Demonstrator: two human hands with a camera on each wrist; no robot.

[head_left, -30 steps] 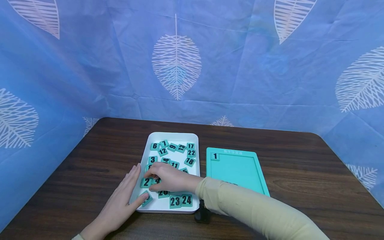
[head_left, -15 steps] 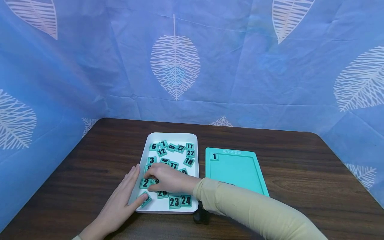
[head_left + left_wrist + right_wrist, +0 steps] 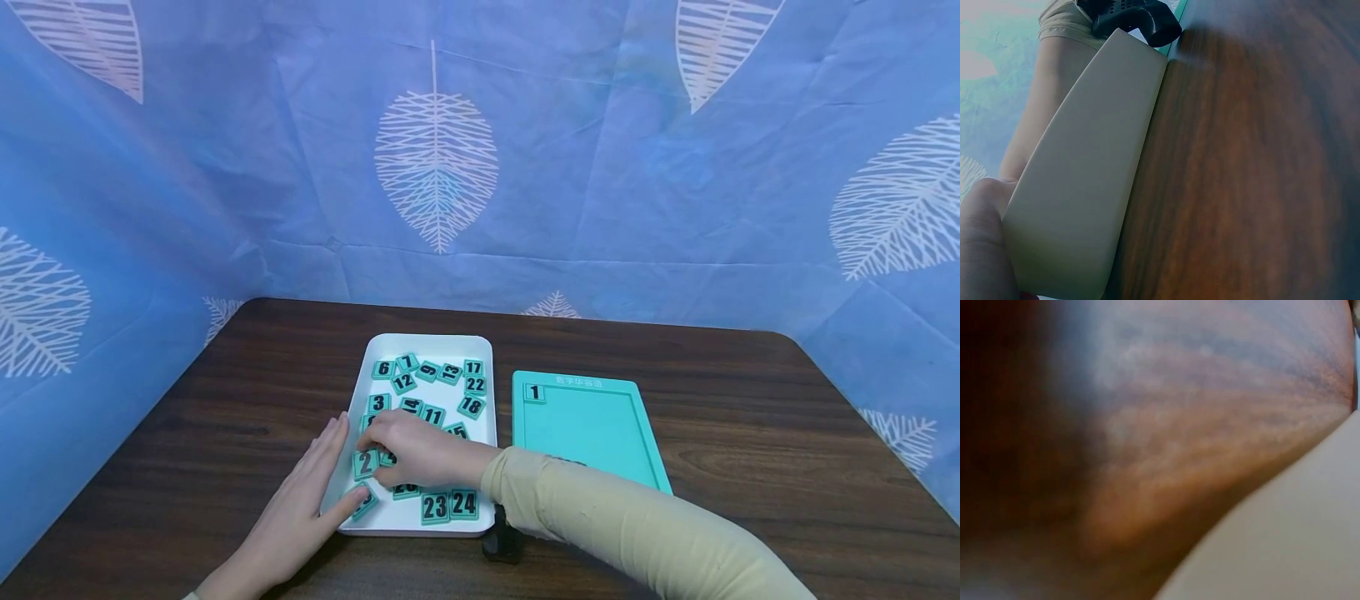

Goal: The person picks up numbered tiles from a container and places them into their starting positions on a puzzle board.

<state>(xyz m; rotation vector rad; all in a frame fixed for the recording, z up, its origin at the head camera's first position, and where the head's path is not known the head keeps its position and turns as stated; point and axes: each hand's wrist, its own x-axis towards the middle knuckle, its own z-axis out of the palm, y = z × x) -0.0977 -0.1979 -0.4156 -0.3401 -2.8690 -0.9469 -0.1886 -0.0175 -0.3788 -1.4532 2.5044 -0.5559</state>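
Green tiles lie half-hidden under the right hand, its grip pinching tile 2; the straight-fingered left hand partly masks another tile.

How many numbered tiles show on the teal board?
1: tile 1, in the far left corner of the board. The right sleeve hides the near part, where dark marks at its edge are unclear; more tiles may be hidden.
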